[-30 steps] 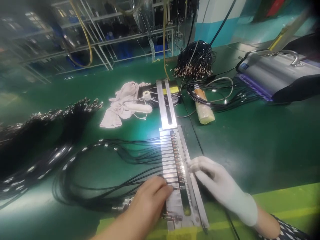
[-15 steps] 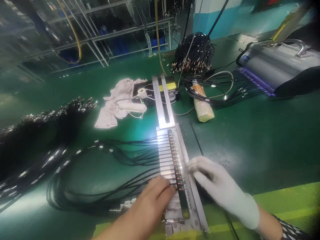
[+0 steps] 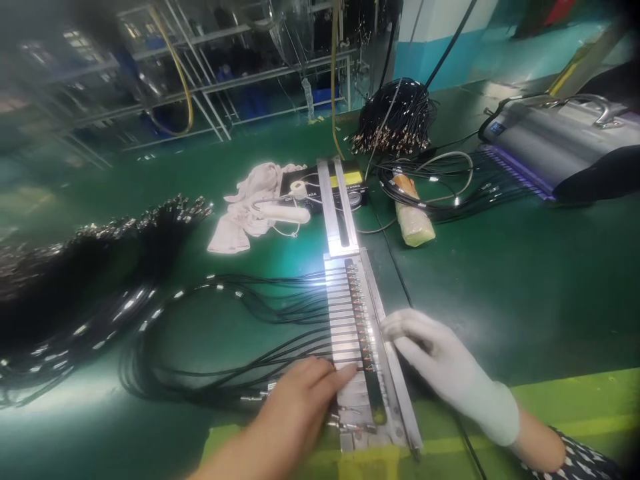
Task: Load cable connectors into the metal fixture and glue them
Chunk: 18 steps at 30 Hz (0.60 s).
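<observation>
Fixture [image 3: 391, 400] of flat silver metal, long and narrow, dark slot down its middle, lies on the green tabletop [image 3: 505, 300] between the two hands. Long axis runs from just right of the bare left hand [image 3: 305, 400] forward and away, far end leaning a little leftward.

Thin black cables [image 3: 250, 370] loop out beyond and left of the left hand, then straighten and cross the plate side by side, long axes athwart it. Stripped copper-coloured tips [image 3: 367, 367] sit over the slot, pointing right toward the white-gloved right hand [image 3: 440, 360].

Progress, by the look of it: row filled from the far end down to the left thumb; nearer stretch, right of that hand, has slot showing with no tips over it. Metal cable ends [image 3: 367, 429] lie at the fixture's near end, below the left thumb; cannot tell if seated.

Left hand: fingers curled, thumb extended to the nearest cable of the row; whether it pinches or merely presses, cannot tell. Right hand: fingers bent, tips touching the fixture's right-hand rail [image 3: 400, 380]; steadying, I judge, but a firm grip cannot be confirmed.
</observation>
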{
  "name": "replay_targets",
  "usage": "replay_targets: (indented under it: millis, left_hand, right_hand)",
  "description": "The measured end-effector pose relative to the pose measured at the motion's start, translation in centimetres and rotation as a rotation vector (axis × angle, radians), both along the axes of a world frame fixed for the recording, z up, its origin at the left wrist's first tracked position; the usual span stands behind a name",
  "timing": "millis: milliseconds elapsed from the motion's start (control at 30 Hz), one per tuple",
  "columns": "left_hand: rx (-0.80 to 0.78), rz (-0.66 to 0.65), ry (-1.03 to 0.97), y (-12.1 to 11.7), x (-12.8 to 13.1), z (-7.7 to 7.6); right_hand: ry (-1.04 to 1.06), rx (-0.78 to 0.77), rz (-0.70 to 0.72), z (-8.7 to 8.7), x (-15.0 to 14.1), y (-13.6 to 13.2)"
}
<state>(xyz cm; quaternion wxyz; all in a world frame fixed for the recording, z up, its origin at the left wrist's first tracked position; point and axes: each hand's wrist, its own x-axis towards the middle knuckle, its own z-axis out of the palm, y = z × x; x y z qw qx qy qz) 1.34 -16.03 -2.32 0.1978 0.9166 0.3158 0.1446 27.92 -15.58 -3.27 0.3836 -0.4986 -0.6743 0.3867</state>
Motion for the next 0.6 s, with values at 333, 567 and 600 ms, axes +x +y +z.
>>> replay_targets:
  millis: [333, 567, 600]
  left_hand:
    - [-0.458, 0.152, -0.284, -3.0, -5.9, -0.1]
    - [-0.251, 0.231, -0.215, -1.4, -2.9, 1.3]
    - [-0.196, 0.193, -0.208, -1.0, -2.2, 1.1]
  right_hand:
    - [-0.044, 0.045, -0.015, -0.1, -0.1, -0.3]
    - [-0.046, 0.017, -0.033, -0.1, -0.1, -1.1]
    - [-0.047, 0.015, -0.037, -0.1, 0.0, -1.4]
